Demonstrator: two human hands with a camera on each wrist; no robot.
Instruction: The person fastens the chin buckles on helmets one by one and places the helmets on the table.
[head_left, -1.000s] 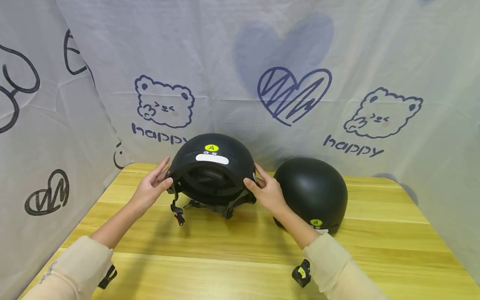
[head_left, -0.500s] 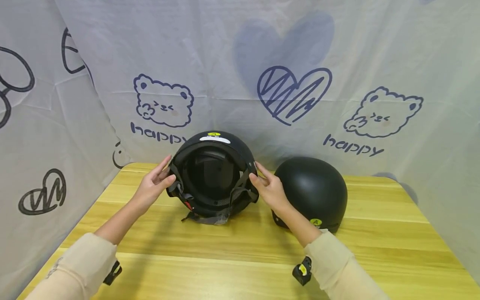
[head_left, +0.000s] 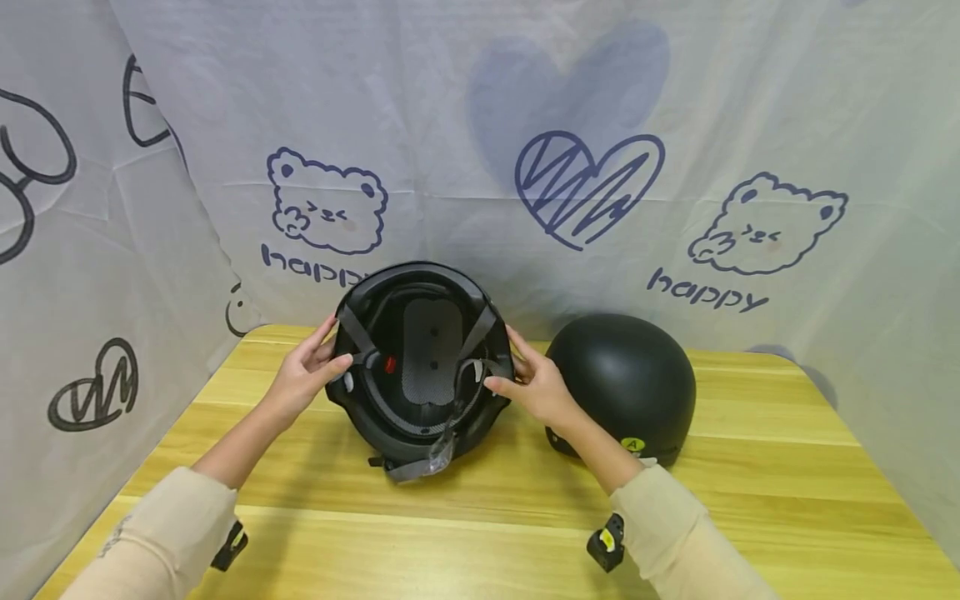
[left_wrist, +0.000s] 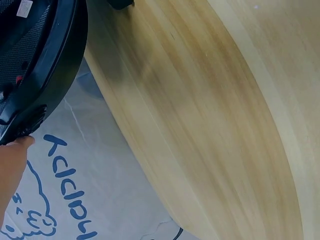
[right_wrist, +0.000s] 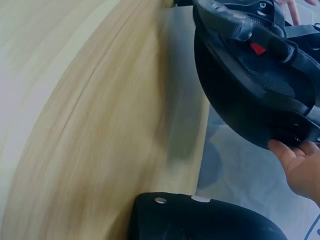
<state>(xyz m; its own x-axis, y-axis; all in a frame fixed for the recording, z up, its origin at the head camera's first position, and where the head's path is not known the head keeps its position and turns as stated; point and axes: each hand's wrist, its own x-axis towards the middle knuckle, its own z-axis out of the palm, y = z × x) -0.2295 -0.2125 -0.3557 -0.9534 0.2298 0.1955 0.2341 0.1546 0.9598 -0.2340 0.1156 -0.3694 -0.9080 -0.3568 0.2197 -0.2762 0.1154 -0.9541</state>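
Note:
A black helmet (head_left: 431, 342) is tilted so that its padded inside faces me, in the middle of the head view. Grey chin straps cross the opening, with a red buckle part inside and a clear plastic piece near the lower rim. My left hand (head_left: 303, 379) grips the helmet's left side, thumb at the rim. On the opposite side my right hand (head_left: 542, 387) holds it the same way; the fingers behind the shell are partly hidden. The right wrist view has the raised helmet (right_wrist: 235, 100) casting a shadow on the table.
Just right of my right hand, a second black helmet (head_left: 622, 383) rests dome up, with a yellow "A" sticker (head_left: 632, 444). Both stand over a wooden table (head_left: 420, 533). A printed cloth (head_left: 450, 108) hangs close behind the table and along its sides.
The held helmet has been tipped back: its front sticker and white label have turned out of sight, and the inside now faces me. Both hands keep their hold; the other helmet stays put.

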